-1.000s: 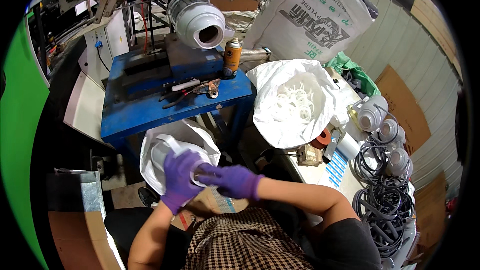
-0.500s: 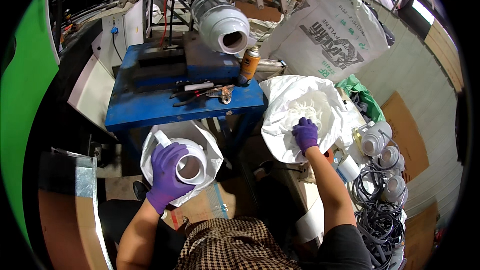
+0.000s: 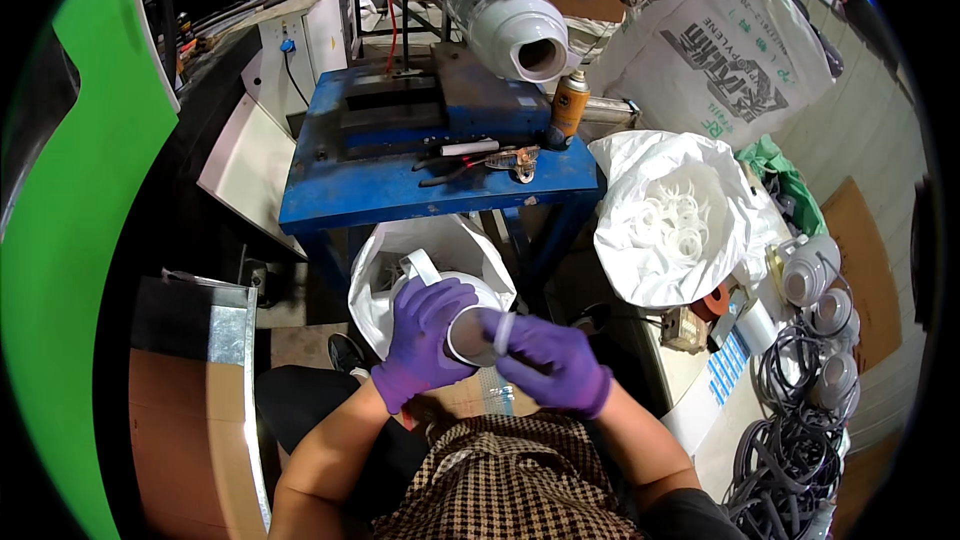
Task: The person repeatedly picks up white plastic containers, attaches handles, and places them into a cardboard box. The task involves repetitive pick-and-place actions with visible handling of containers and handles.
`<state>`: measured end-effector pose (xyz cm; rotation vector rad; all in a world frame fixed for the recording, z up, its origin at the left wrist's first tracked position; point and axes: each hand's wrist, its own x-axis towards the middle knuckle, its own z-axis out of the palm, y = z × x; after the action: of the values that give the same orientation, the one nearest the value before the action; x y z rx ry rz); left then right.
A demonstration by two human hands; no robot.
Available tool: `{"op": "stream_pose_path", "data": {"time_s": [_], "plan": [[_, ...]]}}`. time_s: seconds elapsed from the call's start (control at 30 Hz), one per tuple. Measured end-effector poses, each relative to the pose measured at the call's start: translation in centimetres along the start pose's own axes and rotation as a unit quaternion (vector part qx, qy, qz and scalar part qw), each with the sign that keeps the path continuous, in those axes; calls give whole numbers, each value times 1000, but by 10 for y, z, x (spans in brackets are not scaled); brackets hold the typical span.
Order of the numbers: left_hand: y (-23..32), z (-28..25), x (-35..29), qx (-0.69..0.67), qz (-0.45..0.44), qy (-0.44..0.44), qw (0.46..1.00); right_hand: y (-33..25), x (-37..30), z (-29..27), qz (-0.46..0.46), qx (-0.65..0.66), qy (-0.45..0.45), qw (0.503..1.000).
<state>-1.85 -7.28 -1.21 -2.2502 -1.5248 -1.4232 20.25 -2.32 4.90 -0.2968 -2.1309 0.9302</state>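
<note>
My left hand (image 3: 427, 338), in a purple glove, is wrapped round a white plastic kettle body (image 3: 476, 290). Its handle (image 3: 422, 266) sticks up past my fingers, and its round opening tilts toward my right hand. Between the fingers of my right hand (image 3: 553, 365), also gloved in purple, a thin white plastic ring (image 3: 504, 333) stands on edge beside the opening. Motion blurs it somewhat, and I cannot tell whether it touches the rim. Beneath the kettle body sits a white bag-lined container (image 3: 372, 316). More white rings (image 3: 676, 225) lie in a white bag (image 3: 622, 255) to the right.
Ahead is a blue metal bench (image 3: 400, 195) bearing pliers (image 3: 455, 174), an orange spray can (image 3: 569, 110) and a large white-grey vessel (image 3: 510, 28). Coiled grey cords (image 3: 785, 480) and small grey-white parts (image 3: 812, 270) crowd the right side. A cardboard box (image 3: 180, 420) stands left.
My right hand has come out of the ring bag and over to the kettle body, bringing a white ring. My left hand keeps hold of the kettle body. The whole view has shifted.
</note>
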Motion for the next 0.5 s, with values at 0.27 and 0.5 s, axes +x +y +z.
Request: {"op": "stream_pose_path", "data": {"time_s": [0.27, 0.5], "plan": [[8, 3, -4, 31, 33, -42, 998, 13, -1, 43, 91, -250, -89, 960], [10, 9, 0, 51, 47, -12, 998, 19, -10, 55, 74, -279, -34, 957]]}}
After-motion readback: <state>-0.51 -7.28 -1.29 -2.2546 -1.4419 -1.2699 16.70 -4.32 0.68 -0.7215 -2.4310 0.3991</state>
